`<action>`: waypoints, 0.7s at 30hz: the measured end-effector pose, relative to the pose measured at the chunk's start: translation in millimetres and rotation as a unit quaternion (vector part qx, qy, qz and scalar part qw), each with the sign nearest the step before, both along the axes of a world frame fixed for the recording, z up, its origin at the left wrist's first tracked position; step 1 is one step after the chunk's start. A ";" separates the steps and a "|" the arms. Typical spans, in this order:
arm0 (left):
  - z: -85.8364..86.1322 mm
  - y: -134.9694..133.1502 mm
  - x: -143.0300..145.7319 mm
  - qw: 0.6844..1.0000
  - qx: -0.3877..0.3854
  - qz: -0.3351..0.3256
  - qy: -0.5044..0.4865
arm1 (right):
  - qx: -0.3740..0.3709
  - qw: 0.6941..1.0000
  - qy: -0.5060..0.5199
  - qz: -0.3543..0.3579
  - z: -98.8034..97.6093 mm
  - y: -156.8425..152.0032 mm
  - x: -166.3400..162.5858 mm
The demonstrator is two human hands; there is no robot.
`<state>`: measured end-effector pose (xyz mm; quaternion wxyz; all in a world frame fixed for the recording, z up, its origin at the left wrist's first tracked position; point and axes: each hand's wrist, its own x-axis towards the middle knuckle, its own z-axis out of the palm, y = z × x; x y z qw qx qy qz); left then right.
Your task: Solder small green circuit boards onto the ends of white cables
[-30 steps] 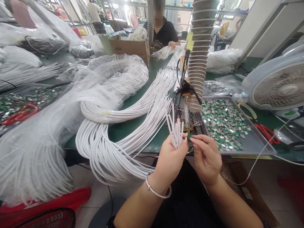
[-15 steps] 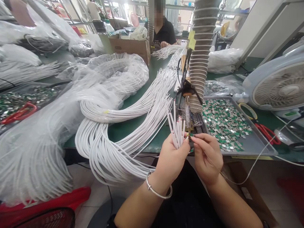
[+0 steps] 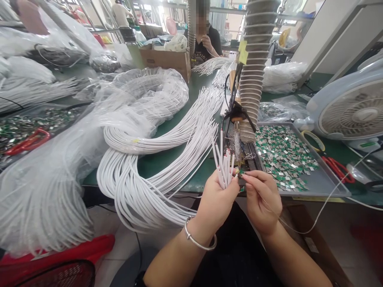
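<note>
My left hand [image 3: 216, 201] is closed around a bunch of white cables [image 3: 223, 163] whose stripped ends stick up above the fist. My right hand [image 3: 261, 195] pinches a small green circuit piece [image 3: 238, 172] against the cable ends, and a thin white wire [image 3: 302, 229] trails from it to the right. Just beyond both hands stands a soldering jig [image 3: 237, 147] at the bench edge. More long white cables [image 3: 167, 159] loop from my left hand across the green bench.
A grey tray [image 3: 329, 183] of several small green boards lies to the right, with red scissors [image 3: 336, 167] and a tape roll [image 3: 312, 139]. A ribbed duct [image 3: 254, 59] rises behind the jig. A fan [image 3: 350, 107] stands far right. Plastic bags of cables [image 3: 60, 151] fill the left. Another person [image 3: 206, 40] sits opposite.
My hands have stayed almost still, the cable bunch rising slightly. The person opposite has raised a hand from the bench towards the face.
</note>
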<state>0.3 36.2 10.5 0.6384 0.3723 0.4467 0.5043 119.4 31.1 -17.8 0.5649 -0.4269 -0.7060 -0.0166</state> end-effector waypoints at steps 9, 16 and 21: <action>-1.3 -1.7 -6.3 0.999 -0.009 -0.031 0.001 | -0.032 0.999 0.033 -0.011 -5.0 -5.0 3.9; -3.7 -2.2 -12.9 0.998 0.025 -0.048 0.019 | -0.089 0.996 -0.012 -0.005 -1.2 -3.2 5.3; -8.9 -1.9 -14.4 0.997 0.026 -0.046 0.047 | -0.084 0.996 0.001 0.002 -3.4 -5.4 6.0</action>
